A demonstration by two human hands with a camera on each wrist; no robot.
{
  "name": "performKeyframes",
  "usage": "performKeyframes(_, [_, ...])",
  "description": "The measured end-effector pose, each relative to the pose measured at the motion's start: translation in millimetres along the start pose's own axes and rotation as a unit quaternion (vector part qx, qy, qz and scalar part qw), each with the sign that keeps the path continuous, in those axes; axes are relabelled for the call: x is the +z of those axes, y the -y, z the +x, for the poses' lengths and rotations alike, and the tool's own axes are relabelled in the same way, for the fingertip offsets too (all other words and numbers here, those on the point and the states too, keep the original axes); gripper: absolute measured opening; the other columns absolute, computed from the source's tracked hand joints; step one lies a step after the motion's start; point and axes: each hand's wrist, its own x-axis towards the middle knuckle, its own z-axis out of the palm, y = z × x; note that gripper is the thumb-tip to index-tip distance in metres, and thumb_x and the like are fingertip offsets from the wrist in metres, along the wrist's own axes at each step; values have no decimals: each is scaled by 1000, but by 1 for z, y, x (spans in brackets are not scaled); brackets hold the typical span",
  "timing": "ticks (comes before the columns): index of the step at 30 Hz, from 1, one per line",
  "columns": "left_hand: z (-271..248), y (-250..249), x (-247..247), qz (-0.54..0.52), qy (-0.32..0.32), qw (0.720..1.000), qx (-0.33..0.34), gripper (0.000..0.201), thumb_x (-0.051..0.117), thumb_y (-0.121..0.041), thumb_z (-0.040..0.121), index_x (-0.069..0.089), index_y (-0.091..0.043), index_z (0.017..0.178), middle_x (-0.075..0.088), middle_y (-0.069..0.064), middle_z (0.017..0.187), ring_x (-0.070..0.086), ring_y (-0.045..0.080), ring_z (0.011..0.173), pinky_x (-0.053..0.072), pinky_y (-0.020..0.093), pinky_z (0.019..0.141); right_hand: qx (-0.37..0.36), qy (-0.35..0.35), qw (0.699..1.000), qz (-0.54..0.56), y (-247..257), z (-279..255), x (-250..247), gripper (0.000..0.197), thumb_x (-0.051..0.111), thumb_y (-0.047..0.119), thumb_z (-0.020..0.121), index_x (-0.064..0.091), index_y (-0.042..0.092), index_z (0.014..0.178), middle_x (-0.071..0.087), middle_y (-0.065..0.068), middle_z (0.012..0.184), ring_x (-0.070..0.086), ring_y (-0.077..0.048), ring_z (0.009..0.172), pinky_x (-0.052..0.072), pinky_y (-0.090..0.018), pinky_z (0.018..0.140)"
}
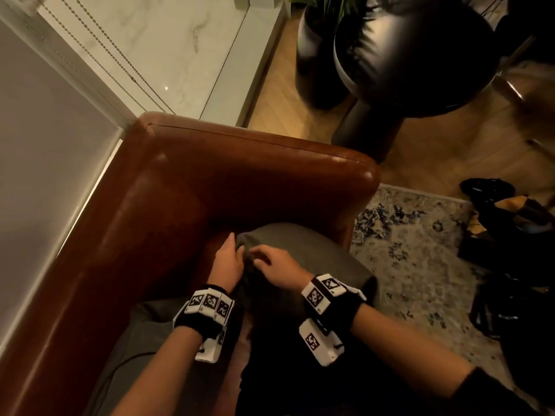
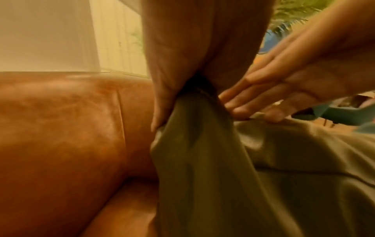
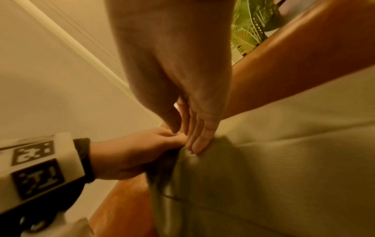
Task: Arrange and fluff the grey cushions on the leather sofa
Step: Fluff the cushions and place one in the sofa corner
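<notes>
My left hand (image 1: pixel 229 259) pinches a bunched corner of the grey cushion (image 1: pixel 318 250), thumb on one side and fingers (image 2: pixel 160 112) on the other, with the fabric drawn up into a tight fold between them. My right hand (image 1: pixel 279 267) lies just beside it on the same corner, its fingers (image 3: pixel 198 141) fairly straight and pressed close together on the cloth at the fold; whether they actually nip the fabric I cannot tell. The two hands nearly touch.

The cushion stands in the corner of the sofa (image 1: pixel 192 187), leaning against the arm and close to the backrest, its top corner pulled up where I hold it. A second grey cushion (image 1: pixel 147 334) lies lower on the seat, under my left forearm. Beyond the arm are a patterned rug (image 1: pixel 420 250), a wooden floor (image 1: pixel 276 94) and a dark round table (image 1: pixel 414 55) with a plant pot (image 1: pixel 315 70) beside it.
</notes>
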Motion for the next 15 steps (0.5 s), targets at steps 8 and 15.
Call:
performKeyframes(8, [10, -8, -7, 116, -115, 986, 30, 32, 37, -26, 99, 57, 0, 104, 64, 32, 93, 60, 49, 90, 47, 48, 76, 282, -108, 938, -172, -102, -98, -103, 75, 66, 62, 71, 45, 7, 117, 48, -15, 120, 53, -30, 105, 49, -38, 82])
performKeyframes(15, [46, -35, -42, 104, -166, 980, 25, 37, 37, -30, 98, 59, 0, 97, 64, 30, 99, 58, 47, 97, 45, 45, 80, 215, -124, 959, 139, -109, -99, -117, 13, 58, 17, 91, 59, 11, 80, 63, -10, 76, 56, -18, 63, 43, -15, 47])
